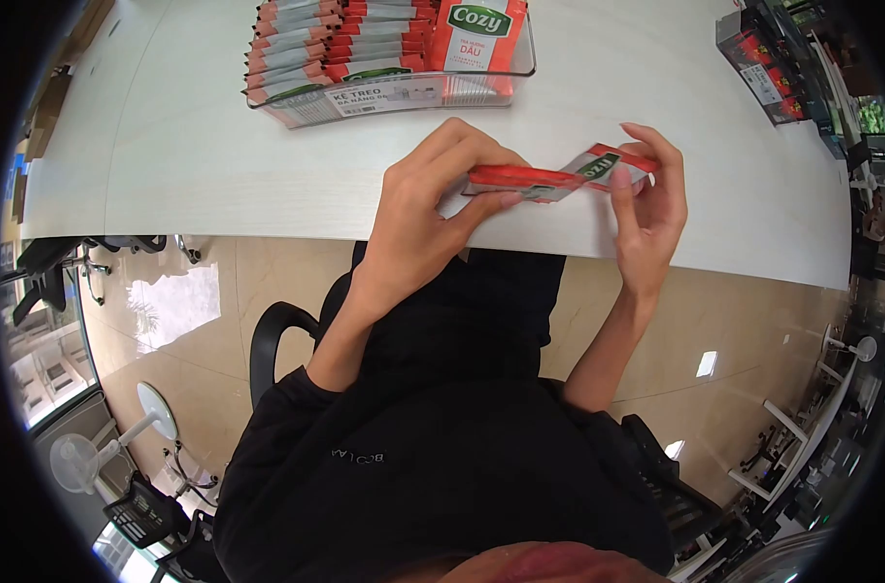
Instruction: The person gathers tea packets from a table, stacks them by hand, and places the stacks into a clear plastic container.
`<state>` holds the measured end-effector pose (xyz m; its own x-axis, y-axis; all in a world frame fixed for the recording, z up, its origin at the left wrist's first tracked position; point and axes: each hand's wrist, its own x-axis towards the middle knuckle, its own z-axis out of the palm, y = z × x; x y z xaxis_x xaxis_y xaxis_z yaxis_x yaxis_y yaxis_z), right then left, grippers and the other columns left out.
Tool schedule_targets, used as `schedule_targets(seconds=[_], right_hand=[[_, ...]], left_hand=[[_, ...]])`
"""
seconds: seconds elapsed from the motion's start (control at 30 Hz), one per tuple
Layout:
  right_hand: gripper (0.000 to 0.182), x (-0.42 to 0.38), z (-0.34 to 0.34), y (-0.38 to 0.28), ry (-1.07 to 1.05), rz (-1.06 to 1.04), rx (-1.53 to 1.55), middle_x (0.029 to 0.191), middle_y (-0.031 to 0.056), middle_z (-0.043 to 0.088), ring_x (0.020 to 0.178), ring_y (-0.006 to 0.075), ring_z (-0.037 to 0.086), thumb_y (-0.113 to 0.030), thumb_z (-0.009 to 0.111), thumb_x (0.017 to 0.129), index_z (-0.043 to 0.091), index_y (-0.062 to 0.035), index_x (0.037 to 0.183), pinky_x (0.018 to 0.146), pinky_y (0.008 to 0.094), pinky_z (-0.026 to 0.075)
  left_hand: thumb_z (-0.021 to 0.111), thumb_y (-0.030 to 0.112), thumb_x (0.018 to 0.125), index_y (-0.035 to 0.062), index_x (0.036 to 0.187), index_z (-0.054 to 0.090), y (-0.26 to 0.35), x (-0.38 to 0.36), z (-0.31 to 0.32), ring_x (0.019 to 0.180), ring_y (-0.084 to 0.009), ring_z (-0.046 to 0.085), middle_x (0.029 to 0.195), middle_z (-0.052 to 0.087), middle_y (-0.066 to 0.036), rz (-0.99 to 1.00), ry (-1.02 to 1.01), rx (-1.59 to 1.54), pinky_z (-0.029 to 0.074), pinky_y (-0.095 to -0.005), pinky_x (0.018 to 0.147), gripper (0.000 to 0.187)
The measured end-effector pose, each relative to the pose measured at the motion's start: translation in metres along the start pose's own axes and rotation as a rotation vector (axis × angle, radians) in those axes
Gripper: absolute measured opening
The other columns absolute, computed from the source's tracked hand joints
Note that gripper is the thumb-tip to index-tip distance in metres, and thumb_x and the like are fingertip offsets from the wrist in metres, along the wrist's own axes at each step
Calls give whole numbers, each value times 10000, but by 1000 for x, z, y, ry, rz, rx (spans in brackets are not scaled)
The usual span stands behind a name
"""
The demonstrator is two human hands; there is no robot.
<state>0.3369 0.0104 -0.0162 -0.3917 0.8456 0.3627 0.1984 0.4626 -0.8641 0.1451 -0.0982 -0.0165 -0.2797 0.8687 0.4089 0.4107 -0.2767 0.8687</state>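
Note:
My left hand (428, 199) is closed over a red and grey tea sachet (520, 181), pinching it between thumb and fingers just above the table's front edge. In my right hand (653, 214), a second Cozy sachet (595, 167) is pinched between thumb and fingers, its green label facing up. The inner ends of the two sachets overlap between the hands. Beyond them stands a clear plastic bin (476, 97) with rows of upright Cozy sachets (379, 34). One strawberry tea sachet (474, 44) shows its front at the bin's right end.
The white table (170, 165) spans the view. At its far right edge are dark boxes (758, 68) with red pictures. Below, a black chair armrest (272, 335) is beside my body, and a white fan (102, 452) stands on the tiled floor at lower left.

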Motion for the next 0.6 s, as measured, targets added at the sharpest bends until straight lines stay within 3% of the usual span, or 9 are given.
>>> schedule_targets(seconds=[0.1,0.27,0.3,0.37,0.43,0.47,0.53,0.6], right_hand=[[246,-2,-2,10,32,-92,137,1008,39,625,949,121,545,-29,643,955,615,-9,1199,906,276,462],[201,-5,7,-4,9,94,328,1047,58,648,920,144,618,-26,617,979,587,13,1175,864,282,497],[224,-4,1,-2,-172,19,111,1075,88,681,906,153,653,-10,635,959,588,16,1176,872,292,505],[222,-7,2,-5,-258,18,48,1067,119,717,970,156,676,3,620,957,595,8,1177,880,297,509],[220,-5,6,-8,-284,-24,64,1063,131,726,990,165,684,14,600,961,592,3,1181,890,298,508],[220,-2,6,-7,-312,-65,82,1059,142,736,1010,175,692,25,580,966,590,-2,1184,899,299,508],[220,3,2,4,-338,-182,20,1076,141,736,1020,191,697,27,571,967,589,-2,1185,922,308,505],[220,3,1,6,-363,-299,-42,1094,140,737,1029,208,701,28,562,969,588,-3,1185,944,318,502]], left_hand=[[808,-67,716,-3,957,701,3,0,-1,860,-192,636,936,671,-80,-13,-36,-22,496,-310,766,272],[811,-64,719,3,1027,686,-2,-1,-2,865,-186,642,938,665,-79,31,-106,-20,515,-308,784,339],[811,-61,724,7,1077,664,-3,-3,2,873,-185,643,956,658,-83,-22,-37,-70,522,-307,803,388],[810,-58,729,11,1127,642,-4,-5,9,882,-184,644,974,651,-86,-76,29,-121,529,-305,822,438],[792,-7,785,7,1149,585,-5,-3,13,839,-281,664,928,640,-92,-93,132,-304,538,-370,758,418],[792,-7,785,7,1149,585,-4,-2,11,839,-281,664,928,640,-92,-92,133,-305,538,-370,758,418],[807,-28,754,10,1131,619,-1,1,3,964,-190,655,1047,627,-86,-71,-56,-2,536,-309,840,423],[805,-21,760,5,1122,627,-1,1,1,961,-195,660,1047,641,-88,-4,-77,42,536,-309,834,404]])
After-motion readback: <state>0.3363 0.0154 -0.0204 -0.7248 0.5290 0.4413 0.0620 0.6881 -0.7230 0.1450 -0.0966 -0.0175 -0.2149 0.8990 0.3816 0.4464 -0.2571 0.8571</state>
